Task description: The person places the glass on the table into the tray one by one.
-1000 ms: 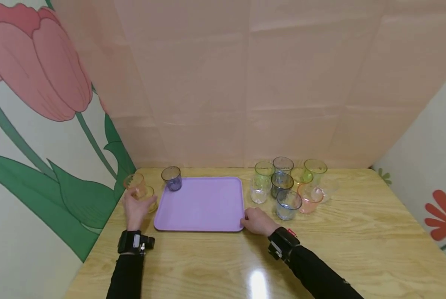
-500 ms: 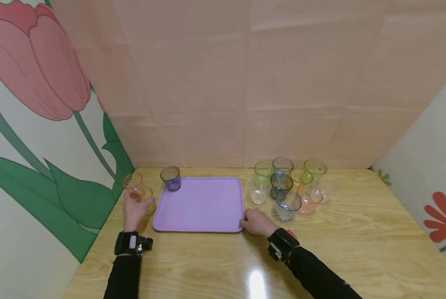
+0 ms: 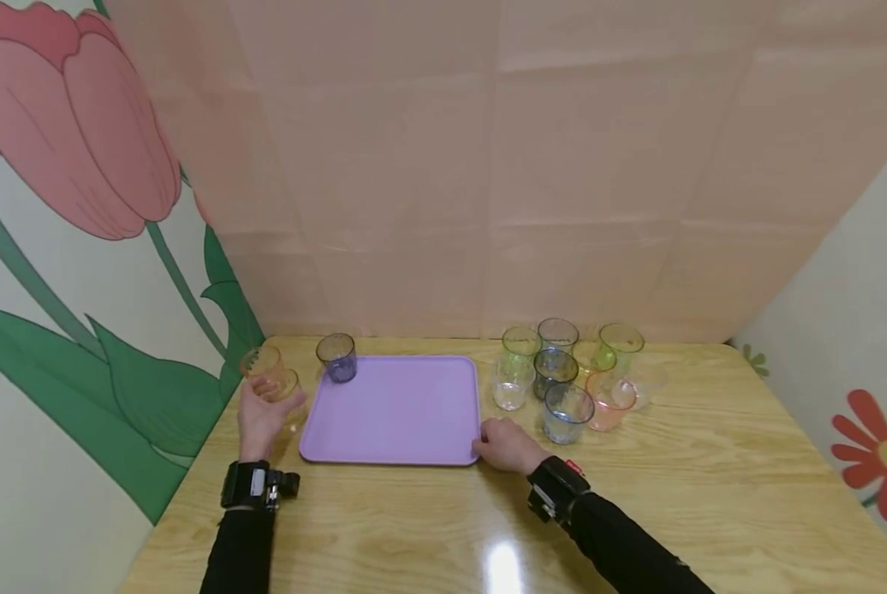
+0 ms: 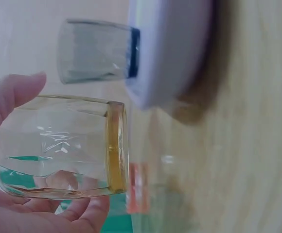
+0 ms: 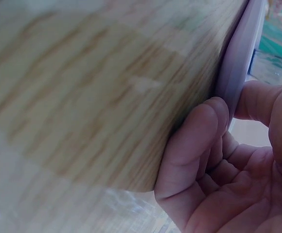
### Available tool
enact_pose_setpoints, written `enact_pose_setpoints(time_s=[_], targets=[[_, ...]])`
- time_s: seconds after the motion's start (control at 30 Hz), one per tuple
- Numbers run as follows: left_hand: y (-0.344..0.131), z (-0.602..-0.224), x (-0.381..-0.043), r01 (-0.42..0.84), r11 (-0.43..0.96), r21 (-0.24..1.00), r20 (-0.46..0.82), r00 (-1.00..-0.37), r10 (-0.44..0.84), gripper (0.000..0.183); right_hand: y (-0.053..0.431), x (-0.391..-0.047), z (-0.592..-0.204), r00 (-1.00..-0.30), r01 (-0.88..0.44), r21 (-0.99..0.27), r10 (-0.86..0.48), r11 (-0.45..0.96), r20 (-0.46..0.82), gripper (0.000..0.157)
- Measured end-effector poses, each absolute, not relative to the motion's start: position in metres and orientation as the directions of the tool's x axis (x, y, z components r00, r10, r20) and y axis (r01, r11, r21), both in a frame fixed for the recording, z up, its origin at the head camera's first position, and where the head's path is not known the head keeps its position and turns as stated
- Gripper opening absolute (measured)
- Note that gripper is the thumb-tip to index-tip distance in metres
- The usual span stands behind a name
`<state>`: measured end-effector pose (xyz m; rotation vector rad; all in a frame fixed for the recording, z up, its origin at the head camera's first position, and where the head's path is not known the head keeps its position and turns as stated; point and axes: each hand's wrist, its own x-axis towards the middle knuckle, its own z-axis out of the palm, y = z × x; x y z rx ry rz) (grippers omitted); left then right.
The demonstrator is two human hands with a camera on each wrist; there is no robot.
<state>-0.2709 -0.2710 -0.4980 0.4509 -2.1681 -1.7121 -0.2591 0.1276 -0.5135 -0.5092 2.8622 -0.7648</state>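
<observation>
My left hand [image 3: 260, 425] grips an amber-tinted drinking glass [image 4: 65, 141] from the side, thumb on one side and fingers round the other. In the left wrist view its thick amber base is close over the table. Just behind it in the head view stands an orange-tinted glass [image 3: 261, 360], partly hidden by the fingers. A smoky purple glass [image 3: 337, 360] sits upright at the back left corner of the lilac tray [image 3: 394, 412]. My right hand [image 3: 512, 446] pinches the tray's rim near its front right corner, thumb over the edge and fingers curled beneath.
Right of the tray stands a cluster of several tinted glasses, among them a clear glass [image 3: 511, 388], a pale blue glass [image 3: 566, 419], a dark grey glass [image 3: 554, 375] and a coral glass [image 3: 608, 404]. A pink-beige sheet [image 3: 398, 206] hangs behind the wooden table [image 3: 384, 528].
The amber glass in my left hand has risen slightly and tilted, with a small reflection now showing beneath it. My right hand keeps its hold on the tray. The whole head view has shifted slightly.
</observation>
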Motion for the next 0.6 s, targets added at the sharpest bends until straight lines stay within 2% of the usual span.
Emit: enact_pose_setpoints(time_s=[0.33, 0.6], targets=[[-0.253, -0.485, -0.275, 0.082, 0.129, 0.988, 0.126, -0.916, -0.381, 0.08, 0.127, -0.258, -0.51, -0.938, -0.266, -0.503, -0.341, 0.823, -0.061, 0.027], [-0.24, -0.485, -0.277, 0.074, 0.089, 0.993, 0.1, -0.939, -0.329, 0.077, 0.126, -0.257, -0.512, -0.939, -0.254, -0.508, -0.336, 0.823, -0.076, 0.025]])
